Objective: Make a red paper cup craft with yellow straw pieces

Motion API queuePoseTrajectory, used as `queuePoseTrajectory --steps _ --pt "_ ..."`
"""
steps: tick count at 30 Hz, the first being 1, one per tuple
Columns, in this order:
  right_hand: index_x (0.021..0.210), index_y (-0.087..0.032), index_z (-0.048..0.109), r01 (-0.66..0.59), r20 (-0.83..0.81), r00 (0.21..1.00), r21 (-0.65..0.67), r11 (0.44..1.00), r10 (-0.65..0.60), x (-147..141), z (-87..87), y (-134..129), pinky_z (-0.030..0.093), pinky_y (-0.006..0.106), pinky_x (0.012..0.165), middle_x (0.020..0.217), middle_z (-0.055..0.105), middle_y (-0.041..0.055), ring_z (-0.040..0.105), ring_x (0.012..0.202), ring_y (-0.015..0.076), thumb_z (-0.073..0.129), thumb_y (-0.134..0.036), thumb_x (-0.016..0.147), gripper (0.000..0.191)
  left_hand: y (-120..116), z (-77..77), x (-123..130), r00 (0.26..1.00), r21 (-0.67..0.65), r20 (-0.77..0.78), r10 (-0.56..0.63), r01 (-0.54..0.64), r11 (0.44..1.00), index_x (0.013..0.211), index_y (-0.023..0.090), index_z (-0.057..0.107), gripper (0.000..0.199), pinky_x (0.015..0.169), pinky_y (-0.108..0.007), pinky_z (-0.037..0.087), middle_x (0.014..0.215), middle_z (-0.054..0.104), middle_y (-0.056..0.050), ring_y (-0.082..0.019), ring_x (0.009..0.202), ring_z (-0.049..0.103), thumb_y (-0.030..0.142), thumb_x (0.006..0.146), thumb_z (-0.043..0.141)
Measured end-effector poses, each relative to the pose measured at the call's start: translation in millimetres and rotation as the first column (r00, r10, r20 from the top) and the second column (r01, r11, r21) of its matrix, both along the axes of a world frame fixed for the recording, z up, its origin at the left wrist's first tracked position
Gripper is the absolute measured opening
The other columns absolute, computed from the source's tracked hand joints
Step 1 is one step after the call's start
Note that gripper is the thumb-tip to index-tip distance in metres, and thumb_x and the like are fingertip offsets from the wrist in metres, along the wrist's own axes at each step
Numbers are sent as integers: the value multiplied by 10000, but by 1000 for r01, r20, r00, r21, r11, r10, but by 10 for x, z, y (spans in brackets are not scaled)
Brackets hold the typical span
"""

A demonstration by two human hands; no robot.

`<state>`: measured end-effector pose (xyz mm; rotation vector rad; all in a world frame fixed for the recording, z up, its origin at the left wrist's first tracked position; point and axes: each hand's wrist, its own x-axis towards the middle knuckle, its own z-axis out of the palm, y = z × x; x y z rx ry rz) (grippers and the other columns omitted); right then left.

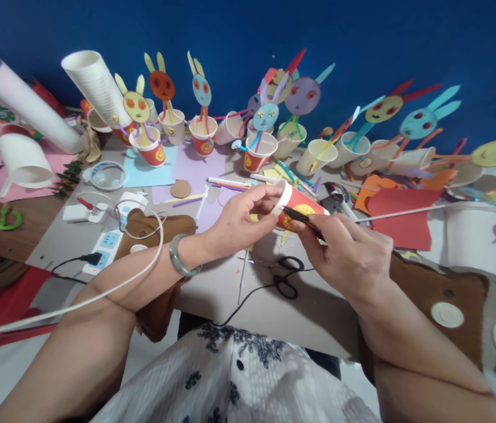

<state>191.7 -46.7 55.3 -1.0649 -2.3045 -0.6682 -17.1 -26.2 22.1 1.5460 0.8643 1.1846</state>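
Evidently, the red paper cup (313, 203) is held tilted above the tabletop (318, 317), its rim pinched by the left hand (239, 223), while a slim black tool (296, 215) is gripped in the closed right hand (348, 252), its tip near the rim. Should that tip be sharp, the left hand could be nicked by a slip; the thin wall could be dented by too tight a squeeze. The white cable (111, 291) crossing the left forearm (151, 282) could be snagged by a sweep. A yellow emblem is borne by the cup; no lettering or brand can be read.
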Motion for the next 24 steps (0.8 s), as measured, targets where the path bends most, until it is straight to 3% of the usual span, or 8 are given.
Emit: queuePoseTrajectory --steps 5,12,24 --pt "839 -168 668 -21 3 1000 -5 1000 21 2 18 2 294 258 483 635 650 10 506 495 109 617 -358 987 246 14 16 -18 1000 43 -10 -23 24 999 1204 146 632 347 727 -243 533 879 697 -37 -126 792 645 338 917 662" --pt "795 -173 656 17 33 999 -62 998 -15 7 26 -14 272 249 478 616 618 4 489 490 103 564 -371 1013 309 46 -6 -25 997 114 15 -78 75 991 1213 145 637 354 771 -265 554 1004 754 -86 -153 867 704 399 968 614" --pt "736 -184 626 -4 27 1000 -93 996 6 3 36 -12 257 261 484 582 561 -7 467 494 101 576 -340 1005 315 57 22 -52 998 82 -33 -52 55 995 1192 154 683 332 811 -286 551 1056 744 -90 -163 890 671 331 912 668"
